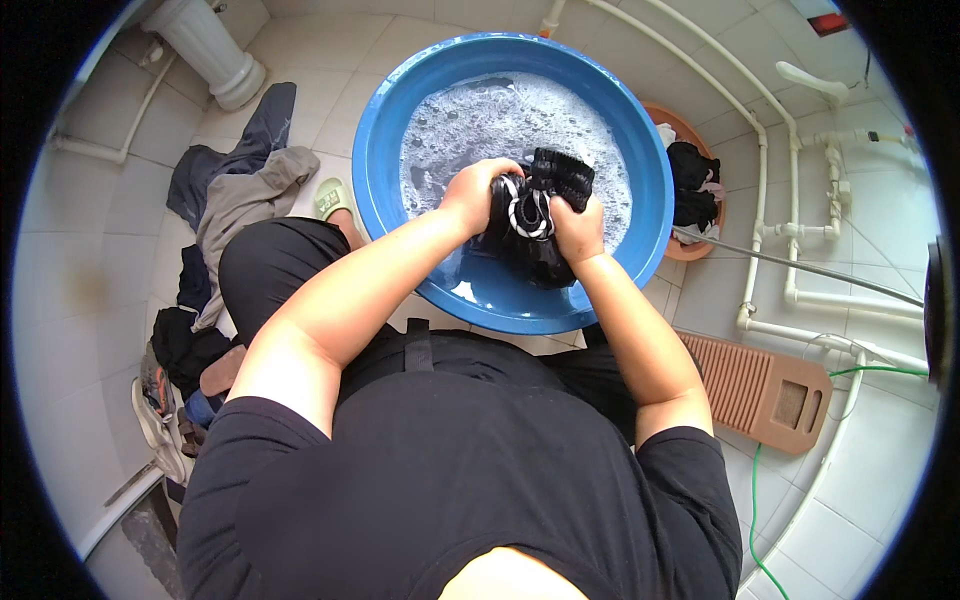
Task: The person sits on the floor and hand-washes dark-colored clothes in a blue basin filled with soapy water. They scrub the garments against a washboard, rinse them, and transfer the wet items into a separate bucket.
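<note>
A wet black garment (540,262) with a looped white-and-black cord or trim and a gathered, elastic-looking edge hangs bunched between my hands. My left hand (478,192) grips its left side, fingers curled around the cloth. On the other side my right hand (580,228) is closed on it, thumb near the gathered edge. Both hands are over the near half of a large round blue basin (362,180). Foamy, greyish soapy water (470,115) fills the basin behind and around the garment. The undersides of my fingers are hidden by the cloth.
An orange tub (685,252) with dark and light clothes stands right of the basin. A brown washboard (760,390) lies at lower right, near white wall pipes (765,180). Trousers (250,190) and shoes (155,430) lie on the left. A white pedestal (205,50) stands far left.
</note>
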A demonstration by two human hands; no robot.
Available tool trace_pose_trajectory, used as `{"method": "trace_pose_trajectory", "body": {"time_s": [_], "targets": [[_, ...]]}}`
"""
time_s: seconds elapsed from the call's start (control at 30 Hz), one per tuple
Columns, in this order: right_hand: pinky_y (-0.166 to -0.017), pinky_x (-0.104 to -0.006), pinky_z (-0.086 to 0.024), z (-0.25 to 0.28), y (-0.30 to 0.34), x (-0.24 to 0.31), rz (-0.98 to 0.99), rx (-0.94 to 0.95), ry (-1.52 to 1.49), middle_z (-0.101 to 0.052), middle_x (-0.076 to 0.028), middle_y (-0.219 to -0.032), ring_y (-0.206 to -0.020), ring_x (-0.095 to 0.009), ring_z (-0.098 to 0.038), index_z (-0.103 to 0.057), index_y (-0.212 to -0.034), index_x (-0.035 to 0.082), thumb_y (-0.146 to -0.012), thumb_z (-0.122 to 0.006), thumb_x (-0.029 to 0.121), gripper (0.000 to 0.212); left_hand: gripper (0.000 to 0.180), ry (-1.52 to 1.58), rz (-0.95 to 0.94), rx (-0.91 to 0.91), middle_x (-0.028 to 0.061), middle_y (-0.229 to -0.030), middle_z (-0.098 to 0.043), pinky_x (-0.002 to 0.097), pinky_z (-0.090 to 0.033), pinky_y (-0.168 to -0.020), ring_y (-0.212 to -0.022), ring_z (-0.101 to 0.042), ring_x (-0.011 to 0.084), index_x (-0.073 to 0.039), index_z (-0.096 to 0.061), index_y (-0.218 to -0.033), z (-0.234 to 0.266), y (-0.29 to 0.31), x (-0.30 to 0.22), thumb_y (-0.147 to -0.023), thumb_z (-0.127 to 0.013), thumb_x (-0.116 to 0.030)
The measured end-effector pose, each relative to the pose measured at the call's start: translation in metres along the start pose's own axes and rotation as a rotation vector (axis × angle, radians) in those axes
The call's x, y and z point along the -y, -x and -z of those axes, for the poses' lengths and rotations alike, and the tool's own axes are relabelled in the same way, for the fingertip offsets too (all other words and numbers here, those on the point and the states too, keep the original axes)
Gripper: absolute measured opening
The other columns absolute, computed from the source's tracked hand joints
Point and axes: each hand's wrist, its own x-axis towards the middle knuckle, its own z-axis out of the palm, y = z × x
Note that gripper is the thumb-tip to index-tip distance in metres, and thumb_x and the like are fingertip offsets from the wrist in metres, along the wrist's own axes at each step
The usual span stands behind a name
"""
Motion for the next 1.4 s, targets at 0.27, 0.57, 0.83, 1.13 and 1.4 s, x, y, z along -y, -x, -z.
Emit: {"method": "trace_pose_trajectory", "body": {"time_s": [0.27, 0.57, 0.83, 1.13, 1.4], "targets": [[-0.070, -0.0320, -0.047, -0.004, -0.025, -0.011, -0.140, 0.021, 0.121, -0.065, -0.011, -0.079, -0.073, -0.021, -0.062, -0.064, -0.090, 0.002, -0.071, -0.060, 0.024, 0.030, 0.017, 0.296, 0.340, -0.093, 0.0064, -0.084, -0.063, 0.0276, -0.047, -0.073, -0.076, -0.059, 0.0147, -0.005, -0.063, -0.092, -0.004, -0.019, 0.051, -0.081, -0.051, -0.009], [-0.098, -0.0373, -0.038, 0.034, -0.037, 0.020, -0.603, 0.382, -0.827, -0.054, -0.010, -0.122, -0.111, -0.024, -0.051, -0.044, -0.129, 0.005, -0.087, -0.055, 0.034, 0.052, 0.035, 1.283, 0.592, 0.473, 0.0194, -0.113, -0.058, 0.0383, -0.042, -0.093, -0.099, -0.058, 0.0264, 0.002, -0.058, -0.105, 0.045, -0.054, -0.042, -0.087, -0.044, -0.024], [-0.109, -0.0365, -0.017, -0.053, -0.028, 0.121, 0.343, 0.305, -0.276, -0.034, -0.008, -0.139, -0.130, -0.022, -0.028, -0.032, -0.136, 0.009, -0.090, -0.045, 0.033, 0.053, 0.042, 0.244, 0.127, 0.462, 0.0034, -0.132, -0.046, 0.0311, -0.031, -0.101, -0.121, -0.042, 0.0138, -0.015, -0.052, -0.122, 0.117, -0.036, -0.115, -0.086, -0.048, -0.038], [-0.093, -0.0356, -0.040, -0.059, -0.069, 0.000, -0.495, 0.463, -1.849, -0.055, -0.001, -0.119, -0.112, -0.020, -0.049, -0.052, -0.118, 0.018, -0.087, -0.047, 0.032, 0.035, 0.034, 0.392, 0.140, -0.259, 0.0057, -0.099, -0.059, 0.0340, -0.048, -0.071, -0.086, -0.056, 0.0164, -0.010, -0.052, -0.110, 0.314, -0.067, -0.131, -0.080, -0.063, -0.022], [-0.076, -0.0329, -0.047, -0.069, -0.096, 0.023, -0.505, 0.082, -1.709, -0.061, -0.001, -0.105, -0.096, -0.018, -0.056, -0.057, -0.105, 0.016, -0.086, -0.050, 0.032, 0.025, 0.012, 0.788, -0.243, -0.742, 0.0054, -0.087, -0.063, 0.0369, -0.049, -0.074, -0.083, -0.061, 0.0196, -0.009, -0.055, -0.092, 0.528, -0.135, -0.172, -0.087, -0.046, -0.015]]}}
